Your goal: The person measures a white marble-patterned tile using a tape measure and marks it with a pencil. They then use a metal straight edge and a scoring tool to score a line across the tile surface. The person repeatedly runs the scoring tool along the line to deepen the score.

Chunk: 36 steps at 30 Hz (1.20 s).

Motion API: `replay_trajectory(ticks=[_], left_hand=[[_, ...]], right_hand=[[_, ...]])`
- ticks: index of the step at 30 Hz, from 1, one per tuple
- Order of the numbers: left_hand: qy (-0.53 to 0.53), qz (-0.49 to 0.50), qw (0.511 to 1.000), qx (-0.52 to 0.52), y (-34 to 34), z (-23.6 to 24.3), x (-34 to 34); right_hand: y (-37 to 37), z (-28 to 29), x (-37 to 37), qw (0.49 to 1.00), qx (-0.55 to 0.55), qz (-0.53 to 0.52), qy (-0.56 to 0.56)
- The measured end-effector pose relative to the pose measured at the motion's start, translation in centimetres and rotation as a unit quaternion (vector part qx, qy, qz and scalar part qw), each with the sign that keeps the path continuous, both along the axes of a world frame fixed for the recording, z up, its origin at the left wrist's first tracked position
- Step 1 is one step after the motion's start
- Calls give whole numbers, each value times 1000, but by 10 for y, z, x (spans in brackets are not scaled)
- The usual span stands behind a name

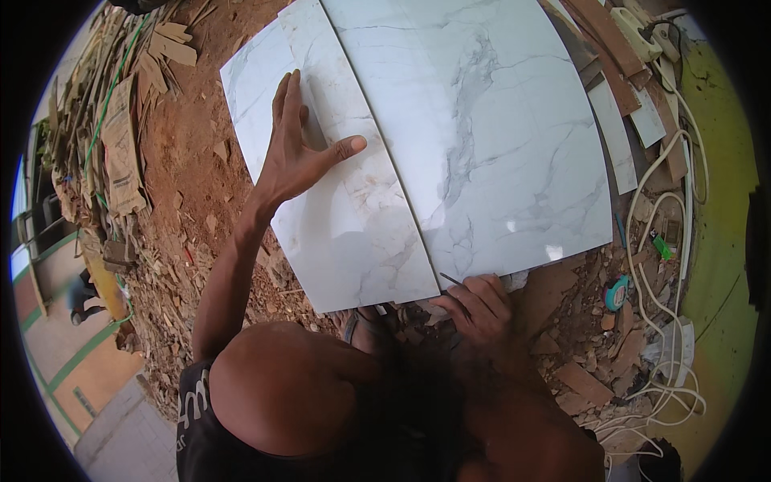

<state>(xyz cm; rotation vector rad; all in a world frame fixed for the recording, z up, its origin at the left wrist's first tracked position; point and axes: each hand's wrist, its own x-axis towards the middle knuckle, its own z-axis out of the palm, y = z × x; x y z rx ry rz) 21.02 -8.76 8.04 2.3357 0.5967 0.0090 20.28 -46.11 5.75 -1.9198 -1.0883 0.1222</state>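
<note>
Hands, two counted: from my station I see the left hand (299,165) wide, thumb spread from the fingers, laid on the left marbled panel (365,233); the right hand (480,307) is pinched narrow around one thin dark stick (452,279). Stick points leftward and slightly away from the body, its tip just beside the near end of the dark seam. Panels, two told apart at that seam: the left one lies under the left hand, long axis running from near the right hand away and leftward; the broader right marbled panel (514,136) spreads beyond the right hand. I cannot tell whether more layers lie beneath. Right of the right hand: one teal tape measure (615,293) and, farther off, one green object (661,246). Left of the left hand: one brown sack (122,149).
</note>
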Motion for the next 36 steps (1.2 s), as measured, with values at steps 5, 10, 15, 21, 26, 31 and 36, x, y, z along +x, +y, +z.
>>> replay_trajectory(ticks=[5, 10, 15, 21, 26, 31, 36], left_hand=[[52, -66, 994, 63, -57, 3, -54], [46, -75, 995, 54, -94, 2, -64], [36, -84, 993, 76, -92, 6, -68], [35, -82, 994, 58, -92, -1, -67], [37, -79, 994, 72, -93, -4, -69], [35, -75, 994, 73, -94, -4, -68], [39, -73, 994, 74, -94, -3, -70]], right_hand=[[-4, 4, 8, 994, 20, 11, 106], [-12, 2, 8, 990, 23, -18, 139], [-16, 8, -2, 970, 21, -5, 242], [-15, 24, -2, 883, 28, -53, 466], [-21, 15, 2, 872, -32, 6, 489], [-17, 15, -3, 864, -13, -10, 503], [-16, 16, -3, 861, -9, -5, 508]])
